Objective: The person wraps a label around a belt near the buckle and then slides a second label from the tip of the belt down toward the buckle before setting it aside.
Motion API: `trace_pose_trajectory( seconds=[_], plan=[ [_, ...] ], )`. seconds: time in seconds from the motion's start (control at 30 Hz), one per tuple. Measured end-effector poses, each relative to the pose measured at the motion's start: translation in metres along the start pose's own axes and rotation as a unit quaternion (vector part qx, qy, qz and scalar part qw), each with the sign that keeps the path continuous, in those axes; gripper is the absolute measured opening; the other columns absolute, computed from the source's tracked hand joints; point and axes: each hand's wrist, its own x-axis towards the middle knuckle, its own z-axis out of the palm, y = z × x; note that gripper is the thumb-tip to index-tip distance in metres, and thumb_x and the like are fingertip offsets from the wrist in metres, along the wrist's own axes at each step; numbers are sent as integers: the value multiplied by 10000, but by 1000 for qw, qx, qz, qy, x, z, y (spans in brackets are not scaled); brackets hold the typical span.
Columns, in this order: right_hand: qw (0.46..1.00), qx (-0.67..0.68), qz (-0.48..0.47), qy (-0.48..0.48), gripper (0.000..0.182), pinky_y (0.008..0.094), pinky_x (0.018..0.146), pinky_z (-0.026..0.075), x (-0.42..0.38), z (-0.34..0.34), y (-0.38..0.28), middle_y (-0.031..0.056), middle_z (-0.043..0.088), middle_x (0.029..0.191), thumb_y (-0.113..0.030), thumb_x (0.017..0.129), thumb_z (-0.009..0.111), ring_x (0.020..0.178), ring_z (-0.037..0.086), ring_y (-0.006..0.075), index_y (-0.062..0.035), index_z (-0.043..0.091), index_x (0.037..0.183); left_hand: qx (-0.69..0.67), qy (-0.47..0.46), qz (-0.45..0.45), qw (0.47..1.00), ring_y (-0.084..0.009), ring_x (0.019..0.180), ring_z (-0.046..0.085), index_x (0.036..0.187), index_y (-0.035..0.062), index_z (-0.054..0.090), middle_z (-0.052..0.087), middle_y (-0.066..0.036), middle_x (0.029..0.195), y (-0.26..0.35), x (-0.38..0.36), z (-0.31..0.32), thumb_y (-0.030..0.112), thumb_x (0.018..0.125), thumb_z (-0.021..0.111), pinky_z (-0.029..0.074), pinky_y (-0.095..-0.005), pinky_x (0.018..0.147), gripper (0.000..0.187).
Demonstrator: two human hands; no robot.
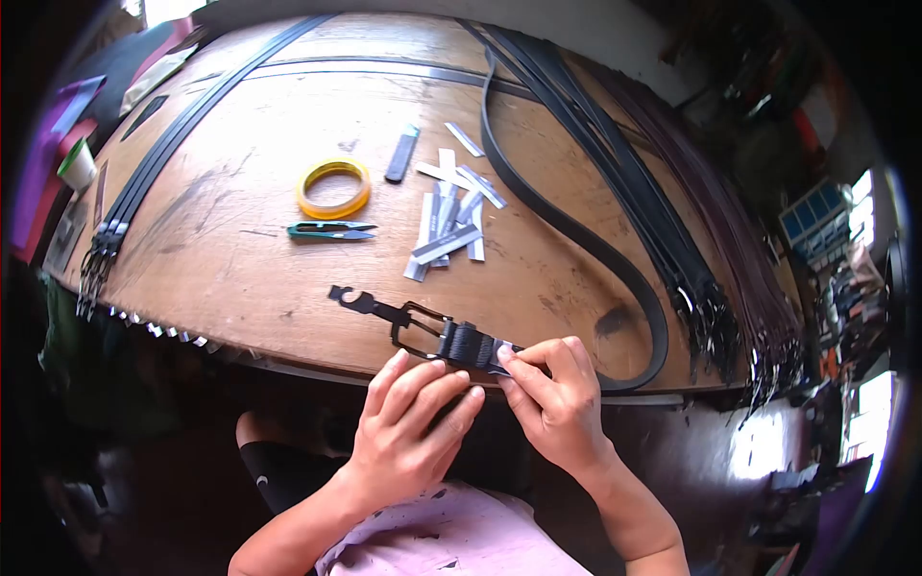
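Observation:
A black leather belt (576,226) curves across the wooden table to its front edge. Its dark metal buckle (420,329) carries a black plastic hanger hook (351,299). My right hand (559,403) pinches the belt just behind the buckle and loops, thumb and forefinger on a small whitish label strip (501,353) lying on the strap. My left hand (413,418) is just below the buckle, palm down, fingers apart and slightly bent, the tips at the belt's lower edge. Its thumb is hidden.
Loose label strips (447,216) lie in a pile beyond the buckle. Nearby are a yellow tape roll (333,189), thread snips (331,230) and a dark cutter-like tool (401,154). Belt bundles lie left (182,144) and right (615,173). A cup (77,165) stands far left.

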Motion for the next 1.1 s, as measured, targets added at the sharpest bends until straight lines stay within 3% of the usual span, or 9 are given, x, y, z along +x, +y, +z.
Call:
trace_pose_trajectory(
  seconds=[0.2, 0.37, 0.47, 0.57, 0.73, 0.83, 0.9, 1.1],
  plan=[
    [991, 88, 97, -2, 209, 375, 742, 481, 5, -3, -1, 67, 594, 904, -11, 835, 766, 849, 568, 253, -28, 757, 1043, 48, -33, 7, 998, -219, 1158, 544, 1231, 178, 766, 621, -26, 1172, 1, 9, 11, 134, 766, 748, 373, -496, 1122, 467],
    [988, 104, 112, -37, 159, 388, 734, 500, 15, -11, 3, 72, 589, 898, -6, 840, 759, 833, 584, 259, -29, 754, 997, 72, -61, -10, 995, -254, 1154, 511, 1241, 207, 758, 585, -31, 1175, 5, 9, 15, 185, 766, 808, 370, -532, 1094, 478],
    [982, 119, 98, -110, 80, 418, 762, 528, 25, -20, 14, 97, 594, 895, -1, 875, 714, 882, 635, 283, -27, 739, 946, 73, -67, -22, 995, -256, 1147, 504, 1249, 207, 753, 576, -34, 1166, 8, 12, 14, 185, 768, 806, 371, -534, 1084, 484],
    [967, 174, 118, -141, 36, 444, 723, 532, 39, -17, 28, 119, 625, 869, -14, 879, 721, 804, 666, 319, -30, 720, 911, 74, -70, -29, 994, -242, 1140, 512, 1253, 188, 750, 578, -30, 1151, 10, 14, 13, 168, 778, 774, 376, -527, 1084, 475],
    [950, 207, 170, -161, 61, 424, 680, 530, 43, -9, 29, 113, 644, 859, -30, 857, 755, 750, 677, 311, -38, 713, 901, 80, -57, -31, 995, -223, 1136, 527, 1262, 168, 745, 585, -19, 1144, 9, 12, 15, 150, 780, 740, 383, -518, 1097, 482],
    [943, 220, 184, -167, 86, 396, 674, 526, 45, -10, 32, 111, 646, 857, -27, 839, 771, 757, 680, 303, -39, 712, 901, 88, -66, -29, 993, -251, 1142, 509, 1248, 210, 755, 575, -26, 1153, 8, 10, 16, 175, 792, 793, 378, -539, 1091, 459],
    [945, 231, 159, -168, 117, 274, 589, 443, 46, -10, 36, 43, 618, 809, 38, 817, 789, 656, 576, 108, -2, 738, 915, 93, -63, -23, 993, -249, 1142, 513, 1241, 208, 758, 577, -28, 1155, 8, 9, 16, 177, 789, 795, 380, -537, 1093, 454],
    [948, 226, 126, -188, 108, 285, 597, 448, 50, -9, 41, 59, 611, 802, 37, 826, 781, 663, 586, 135, 5, 723, 911, 85, -70, -27, 994, -248, 1127, 522, 1236, 203, 760, 583, -25, 1143, 9, 13, 13, 184, 784, 800, 388, -534, 1092, 455]
  ],
)
